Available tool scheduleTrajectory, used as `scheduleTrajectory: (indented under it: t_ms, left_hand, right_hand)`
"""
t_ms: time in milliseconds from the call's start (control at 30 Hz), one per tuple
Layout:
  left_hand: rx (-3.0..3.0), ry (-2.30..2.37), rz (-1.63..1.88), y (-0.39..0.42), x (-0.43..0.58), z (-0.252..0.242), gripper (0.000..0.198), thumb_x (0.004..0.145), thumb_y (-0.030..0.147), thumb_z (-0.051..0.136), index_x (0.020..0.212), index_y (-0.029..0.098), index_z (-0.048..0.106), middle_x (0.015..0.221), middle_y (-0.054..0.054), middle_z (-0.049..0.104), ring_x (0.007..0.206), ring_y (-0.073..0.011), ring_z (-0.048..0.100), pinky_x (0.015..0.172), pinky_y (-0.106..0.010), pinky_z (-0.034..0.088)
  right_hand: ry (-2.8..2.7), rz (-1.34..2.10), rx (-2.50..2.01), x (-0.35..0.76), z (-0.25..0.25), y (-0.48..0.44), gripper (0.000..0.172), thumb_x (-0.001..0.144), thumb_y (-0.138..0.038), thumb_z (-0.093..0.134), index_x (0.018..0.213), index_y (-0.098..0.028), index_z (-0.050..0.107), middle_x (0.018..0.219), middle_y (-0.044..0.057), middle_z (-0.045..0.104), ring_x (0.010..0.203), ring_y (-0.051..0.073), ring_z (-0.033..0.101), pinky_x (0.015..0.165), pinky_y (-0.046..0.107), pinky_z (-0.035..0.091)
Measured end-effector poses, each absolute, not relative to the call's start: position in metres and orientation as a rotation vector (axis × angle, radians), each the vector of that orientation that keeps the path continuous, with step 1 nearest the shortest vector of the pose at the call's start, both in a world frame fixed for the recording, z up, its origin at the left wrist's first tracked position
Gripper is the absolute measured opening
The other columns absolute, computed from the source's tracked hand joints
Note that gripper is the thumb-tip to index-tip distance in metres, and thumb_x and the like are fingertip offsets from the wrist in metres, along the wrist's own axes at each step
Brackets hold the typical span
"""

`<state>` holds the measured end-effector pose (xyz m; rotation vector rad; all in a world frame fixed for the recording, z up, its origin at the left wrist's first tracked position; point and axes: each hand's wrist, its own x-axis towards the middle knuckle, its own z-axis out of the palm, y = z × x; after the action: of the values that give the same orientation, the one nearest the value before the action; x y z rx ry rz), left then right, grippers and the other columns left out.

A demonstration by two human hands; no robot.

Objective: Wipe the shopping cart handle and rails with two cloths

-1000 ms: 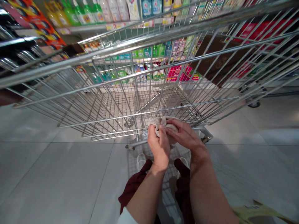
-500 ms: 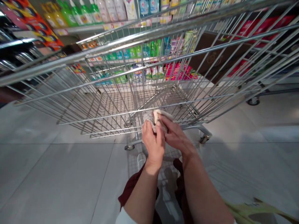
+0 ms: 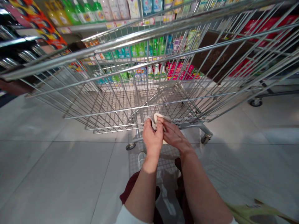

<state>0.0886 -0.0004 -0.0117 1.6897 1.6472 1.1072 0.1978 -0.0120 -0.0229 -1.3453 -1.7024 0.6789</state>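
Observation:
A whitish cloth (image 3: 163, 117) is bunched between my two hands, low against the side of a metal shopping cart (image 3: 130, 109). My left hand (image 3: 153, 134) is closed on the cloth's left part, thumb on top. On the other side my right hand (image 3: 174, 134) grips the cloth too, its fingertips meeting those of the left. Most of the cloth is hidden by my fingers. Just behind the hands run the lower wires of the cart's basket; whether the cloth touches a wire I cannot tell.
Shelves with several rows of bottles (image 3: 91, 12) stand beyond the cart. A brown panel (image 3: 219, 57) hangs at the right. Cart wheels (image 3: 130, 146) rest on the tiled floor (image 3: 70, 174). A yellowish-green bag (image 3: 259, 208) lies at the lower right.
Both hands stay together on the cloth, which now looks more tightly bunched, with less of it showing on the left. The view has shifted slightly.

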Motion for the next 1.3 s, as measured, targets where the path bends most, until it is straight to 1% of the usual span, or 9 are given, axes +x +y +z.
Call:
scheduleTrajectory:
  t_ms: [133,300,433,533,667,867,1000,1133,1300]
  left_hand:
    - [1.720,1.656,1.103,-0.001,0.090,-0.011,0.030,0.089,0.043,0.049,0.102,0.017,0.058,0.103,-0.012,0.067,0.101,-0.0259,0.063,0.091,-0.040,0.049]
    - [1.731,1.679,1.073,-0.003,0.087,-0.013,0.043,0.089,0.046,0.048,0.114,0.014,0.060,0.115,-0.017,0.067,0.110,-0.0287,0.063,0.097,-0.042,0.048]
    - [1.712,1.676,1.092,-0.002,0.086,-0.017,0.051,0.087,0.049,0.049,0.120,0.011,0.060,0.121,-0.019,0.066,0.116,-0.0311,0.062,0.100,-0.044,0.047]
    - [1.705,1.666,1.099,-0.002,0.086,-0.016,0.051,0.087,0.049,0.049,0.119,0.011,0.061,0.119,-0.019,0.067,0.115,-0.0312,0.062,0.099,-0.044,0.048]
    - [1.695,1.662,1.114,-0.002,0.088,-0.014,0.048,0.088,0.049,0.049,0.115,0.011,0.061,0.116,-0.019,0.067,0.112,-0.0303,0.063,0.098,-0.044,0.047]
    - [1.700,1.601,1.179,-0.005,0.088,-0.009,0.030,0.089,0.045,0.049,0.096,0.018,0.058,0.098,-0.010,0.067,0.097,-0.0238,0.062,0.089,-0.038,0.048]
    - [1.691,1.599,1.191,-0.006,0.089,-0.008,0.024,0.089,0.043,0.051,0.086,0.020,0.053,0.088,-0.005,0.063,0.088,-0.0203,0.060,0.082,-0.034,0.047]
    - [1.681,1.604,1.216,-0.007,0.090,-0.008,0.023,0.089,0.043,0.052,0.085,0.020,0.051,0.084,-0.003,0.061,0.083,-0.0189,0.059,0.079,-0.033,0.046]
    - [1.678,1.577,1.270,-0.008,0.091,-0.008,0.023,0.091,0.043,0.051,0.090,0.020,0.053,0.087,-0.003,0.061,0.083,-0.0180,0.058,0.079,-0.032,0.045]
  right_hand:
    - [-1.726,0.667,-1.325,0.200,-0.025,-0.012,0.050,0.088,-0.022,0.049,0.137,-0.017,0.056,0.138,0.009,0.060,0.131,0.017,0.055,0.115,0.031,0.044]
    - [-1.807,0.615,-1.296,0.200,-0.032,-0.011,0.049,0.087,-0.023,0.051,0.135,-0.016,0.056,0.136,0.012,0.061,0.130,0.020,0.055,0.115,0.036,0.044]
    - [-1.820,0.623,-1.327,0.199,-0.033,-0.010,0.049,0.086,-0.025,0.054,0.134,-0.016,0.056,0.136,0.012,0.061,0.130,0.020,0.056,0.114,0.035,0.045]
    - [-1.814,0.620,-1.347,0.199,-0.033,-0.011,0.049,0.086,-0.023,0.053,0.134,-0.019,0.056,0.136,0.010,0.061,0.130,0.019,0.056,0.115,0.036,0.045]
    - [-1.815,0.573,-1.367,0.198,-0.036,-0.012,0.047,0.085,-0.020,0.053,0.132,-0.016,0.059,0.136,0.013,0.061,0.130,0.021,0.055,0.116,0.038,0.044]
    - [-1.725,0.580,-1.342,0.195,-0.027,-0.015,0.048,0.092,-0.026,0.047,0.138,-0.014,0.054,0.140,0.012,0.058,0.132,0.019,0.054,0.118,0.037,0.041]
    - [-1.734,0.568,-1.312,0.196,-0.024,-0.015,0.048,0.090,-0.027,0.048,0.137,-0.014,0.054,0.140,0.011,0.058,0.133,0.018,0.053,0.118,0.034,0.040]
    - [-1.729,0.547,-1.325,0.196,-0.025,-0.015,0.048,0.090,-0.027,0.049,0.136,-0.015,0.056,0.139,0.011,0.059,0.132,0.018,0.054,0.117,0.034,0.042]
    - [-1.711,0.543,-1.322,0.197,-0.021,-0.016,0.049,0.089,-0.025,0.050,0.138,-0.018,0.055,0.140,0.009,0.058,0.132,0.018,0.054,0.117,0.036,0.042]
